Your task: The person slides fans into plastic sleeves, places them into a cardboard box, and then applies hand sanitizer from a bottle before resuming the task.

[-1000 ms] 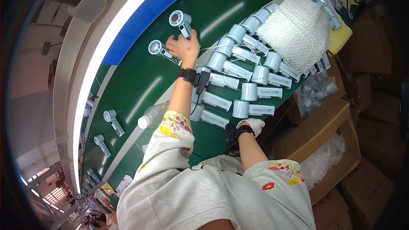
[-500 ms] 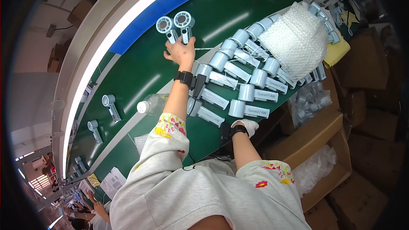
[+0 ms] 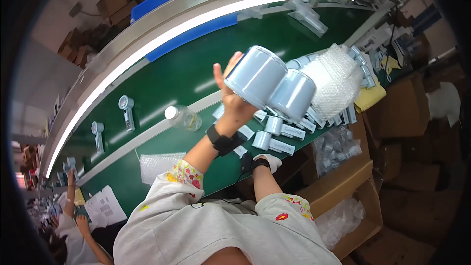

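My left hand (image 3: 234, 109) is raised close to the camera and grips two pale blue-grey handheld devices with round heads (image 3: 256, 76) (image 3: 293, 94), side by side. It wears a black wrist strap. My right hand (image 3: 267, 161), in a white glove, rests at the near edge of the green conveyor belt (image 3: 186, 76), beside a row of several similar devices (image 3: 274, 137) lying flat. Whether its fingers hold anything is hidden.
A bundle of bubble wrap (image 3: 334, 81) lies right of the raised devices. A clear plastic bottle (image 3: 184, 117) and two more devices (image 3: 126, 111) (image 3: 97, 135) lie on the belt to the left. A bubble-wrap sheet (image 3: 157, 166), papers (image 3: 105, 209), cardboard boxes (image 3: 343, 186) and another person (image 3: 73, 216) are nearby.
My left hand has lifted the two devices off the belt and brought them up toward the camera. The right hand has stayed at the belt's near edge.
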`<state>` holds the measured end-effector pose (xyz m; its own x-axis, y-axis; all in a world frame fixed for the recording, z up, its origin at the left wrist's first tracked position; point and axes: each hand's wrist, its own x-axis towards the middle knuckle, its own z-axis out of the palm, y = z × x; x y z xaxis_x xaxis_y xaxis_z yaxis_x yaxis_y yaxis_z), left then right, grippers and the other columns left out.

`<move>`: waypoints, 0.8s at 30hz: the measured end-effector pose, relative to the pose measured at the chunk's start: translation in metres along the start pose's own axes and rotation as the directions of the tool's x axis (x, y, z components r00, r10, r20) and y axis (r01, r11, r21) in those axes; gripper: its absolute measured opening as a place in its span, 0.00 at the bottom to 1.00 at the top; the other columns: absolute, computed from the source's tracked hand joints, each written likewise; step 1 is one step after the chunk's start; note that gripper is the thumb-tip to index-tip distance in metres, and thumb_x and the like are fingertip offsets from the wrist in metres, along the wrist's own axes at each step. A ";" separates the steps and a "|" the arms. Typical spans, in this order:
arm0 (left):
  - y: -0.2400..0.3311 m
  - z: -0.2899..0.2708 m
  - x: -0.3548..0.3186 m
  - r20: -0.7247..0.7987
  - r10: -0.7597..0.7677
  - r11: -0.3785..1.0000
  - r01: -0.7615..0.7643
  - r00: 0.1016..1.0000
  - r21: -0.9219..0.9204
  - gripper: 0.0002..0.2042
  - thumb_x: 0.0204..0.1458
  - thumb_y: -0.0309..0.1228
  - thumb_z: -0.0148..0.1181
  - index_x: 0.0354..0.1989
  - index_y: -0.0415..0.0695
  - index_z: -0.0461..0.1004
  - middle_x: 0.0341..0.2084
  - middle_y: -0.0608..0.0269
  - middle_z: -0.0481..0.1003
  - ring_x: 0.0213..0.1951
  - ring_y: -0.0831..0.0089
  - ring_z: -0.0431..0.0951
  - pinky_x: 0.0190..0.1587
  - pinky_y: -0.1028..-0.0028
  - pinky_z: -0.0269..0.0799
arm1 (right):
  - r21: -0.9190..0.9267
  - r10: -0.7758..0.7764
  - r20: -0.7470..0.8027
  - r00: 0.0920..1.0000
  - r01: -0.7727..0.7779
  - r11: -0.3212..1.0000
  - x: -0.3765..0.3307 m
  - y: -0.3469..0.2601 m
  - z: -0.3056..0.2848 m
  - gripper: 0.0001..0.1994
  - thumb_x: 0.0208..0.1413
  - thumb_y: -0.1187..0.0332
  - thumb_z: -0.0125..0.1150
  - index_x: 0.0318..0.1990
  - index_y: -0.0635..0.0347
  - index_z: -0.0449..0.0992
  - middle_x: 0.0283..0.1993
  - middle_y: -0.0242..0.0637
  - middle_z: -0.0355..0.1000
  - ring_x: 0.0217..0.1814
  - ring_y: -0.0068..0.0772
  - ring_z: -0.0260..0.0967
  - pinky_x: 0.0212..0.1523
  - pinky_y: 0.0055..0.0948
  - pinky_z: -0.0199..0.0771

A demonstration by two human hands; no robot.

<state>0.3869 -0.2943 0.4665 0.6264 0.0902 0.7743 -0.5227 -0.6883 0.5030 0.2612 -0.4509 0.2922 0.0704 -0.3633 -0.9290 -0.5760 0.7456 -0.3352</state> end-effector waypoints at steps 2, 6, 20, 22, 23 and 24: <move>0.040 -0.012 -0.010 0.158 -0.306 0.826 0.344 0.939 -0.446 0.21 0.32 0.36 0.69 0.37 0.43 0.76 0.47 0.53 0.70 0.53 0.55 0.67 0.60 0.52 0.45 | -0.114 -0.021 -0.001 1.000 0.021 0.993 0.000 -0.002 0.005 0.19 0.54 0.62 0.35 0.43 0.64 0.70 0.48 0.50 0.69 0.49 0.42 0.68 0.49 0.33 0.66; 0.080 -0.063 -0.010 0.101 -0.305 0.656 0.286 0.947 -0.698 0.21 0.35 0.36 0.68 0.39 0.41 0.75 0.47 0.50 0.68 0.51 0.49 0.66 0.57 0.59 0.53 | -0.391 -0.058 0.000 0.998 0.054 0.919 0.009 -0.008 0.003 0.19 0.51 0.60 0.41 0.47 0.60 0.65 0.50 0.50 0.66 0.51 0.38 0.66 0.51 0.31 0.64; -0.040 -0.239 -0.175 0.066 -0.876 0.441 0.739 0.478 0.508 0.19 0.35 0.40 0.64 0.36 0.44 0.77 0.40 0.48 0.64 0.43 0.51 0.66 0.46 0.61 0.64 | -0.818 -0.221 -0.073 0.973 0.069 0.572 0.024 -0.026 0.032 0.39 0.43 0.57 0.61 0.62 0.49 0.46 0.59 0.49 0.58 0.58 0.26 0.60 0.58 0.23 0.56; -0.068 -0.215 -0.183 0.008 -0.880 0.409 0.749 0.475 0.521 0.19 0.35 0.41 0.64 0.36 0.44 0.77 0.40 0.48 0.64 0.43 0.50 0.66 0.45 0.61 0.64 | -0.828 -0.263 -0.092 0.960 0.072 0.556 0.028 -0.021 0.035 0.42 0.42 0.56 0.63 0.64 0.47 0.44 0.61 0.49 0.56 0.59 0.24 0.59 0.59 0.22 0.55; -0.076 -0.201 -0.185 -0.070 -0.885 0.356 0.764 0.461 0.538 0.20 0.35 0.42 0.64 0.36 0.45 0.77 0.39 0.48 0.64 0.42 0.50 0.66 0.44 0.60 0.64 | -0.838 -0.285 -0.100 0.953 0.074 0.541 0.026 -0.024 0.033 0.44 0.42 0.56 0.65 0.65 0.46 0.42 0.61 0.49 0.56 0.60 0.23 0.59 0.59 0.22 0.55; -0.082 -0.188 -0.188 -0.149 -0.883 0.299 0.779 0.445 0.551 0.20 0.35 0.43 0.64 0.36 0.45 0.77 0.39 0.48 0.64 0.41 0.50 0.67 0.44 0.59 0.64 | -0.837 -0.293 -0.106 0.950 0.074 0.543 0.025 -0.025 0.034 0.44 0.42 0.56 0.65 0.65 0.46 0.42 0.61 0.49 0.56 0.60 0.23 0.59 0.59 0.22 0.55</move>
<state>0.2035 -0.1194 0.3521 0.6540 0.7553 -0.0429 0.6504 -0.5324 0.5417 0.3053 -0.4593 0.2720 0.1491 -0.6231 -0.7678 -0.9888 -0.0897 -0.1192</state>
